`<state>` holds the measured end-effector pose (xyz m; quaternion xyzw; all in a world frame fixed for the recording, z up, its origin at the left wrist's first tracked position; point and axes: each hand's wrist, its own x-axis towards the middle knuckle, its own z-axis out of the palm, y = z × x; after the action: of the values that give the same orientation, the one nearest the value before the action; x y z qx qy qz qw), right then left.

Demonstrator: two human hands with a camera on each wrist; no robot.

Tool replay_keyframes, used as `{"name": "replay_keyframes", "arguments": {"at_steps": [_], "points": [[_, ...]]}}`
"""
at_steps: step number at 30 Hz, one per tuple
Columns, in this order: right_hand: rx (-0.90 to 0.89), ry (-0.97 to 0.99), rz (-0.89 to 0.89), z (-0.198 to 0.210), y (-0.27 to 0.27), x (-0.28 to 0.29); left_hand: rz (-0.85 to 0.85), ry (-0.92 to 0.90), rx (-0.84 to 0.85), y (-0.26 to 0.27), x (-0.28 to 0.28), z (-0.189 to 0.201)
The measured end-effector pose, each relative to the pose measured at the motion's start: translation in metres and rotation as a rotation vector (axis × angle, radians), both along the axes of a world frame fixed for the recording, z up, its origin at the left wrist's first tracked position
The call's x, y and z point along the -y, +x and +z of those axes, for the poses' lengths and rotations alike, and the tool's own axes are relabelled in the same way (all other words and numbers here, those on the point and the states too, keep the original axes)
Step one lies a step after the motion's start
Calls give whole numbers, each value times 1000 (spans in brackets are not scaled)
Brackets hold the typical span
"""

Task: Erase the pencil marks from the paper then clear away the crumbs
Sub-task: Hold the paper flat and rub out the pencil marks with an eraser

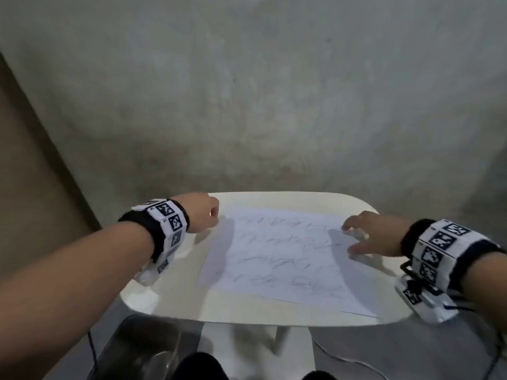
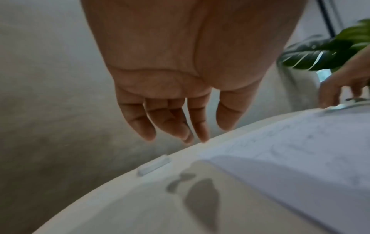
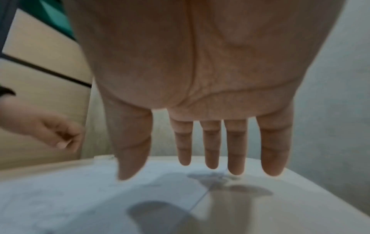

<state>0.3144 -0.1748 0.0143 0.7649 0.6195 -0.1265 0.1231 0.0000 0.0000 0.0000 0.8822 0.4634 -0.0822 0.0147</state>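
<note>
So the sheet of paper (image 1: 285,256) is lying flat in the middle of the small white table (image 1: 175,297), slightly skewed, and it's covered all over in faint grey pencil scribbles (image 1: 277,242). A little white eraser (image 2: 153,164), blocky and rectangular, is sitting right at the table's edge around 10 o'clock from the paper, just off the sheet. The left hand (image 1: 201,212) is hovering above that corner with fingers (image 2: 170,120) hanging loosely curled, gripping nothing. The right hand (image 1: 375,235) is over at 3 o'clock, fingers (image 3: 236,148) spread straight out, tips coming down on the paper's right edge, also not holding anything. The tabletop is looking smooth and glossy with rounded corners. Both wrists are wearing black-and-white patterned bands (image 1: 168,223).
</note>
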Motion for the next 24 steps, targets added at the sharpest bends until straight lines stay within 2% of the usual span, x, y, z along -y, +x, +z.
{"name": "replay_keyframes", "arguments": {"at_steps": [4, 7, 10, 14, 21, 24], "points": [[89, -142, 33, -2, -13, -16, 122, 13, 4, -13, -27, -9], [104, -150, 43, -4, -11, -31, 172, -1, 32, -16, -53, -16], [102, -126, 53, -7, -7, -41, 159, -9, 29, -5, -66, -24], [115, -118, 62, -11, 0, -45, 124, -55, -62, 8, -69, -29], [118, -130, 78, -8, -2, -35, 47, 42, -55, -2, -49, -34], [121, -142, 73, -4, -5, -29, 45, -50, -96, -11, -40, -34]]}}
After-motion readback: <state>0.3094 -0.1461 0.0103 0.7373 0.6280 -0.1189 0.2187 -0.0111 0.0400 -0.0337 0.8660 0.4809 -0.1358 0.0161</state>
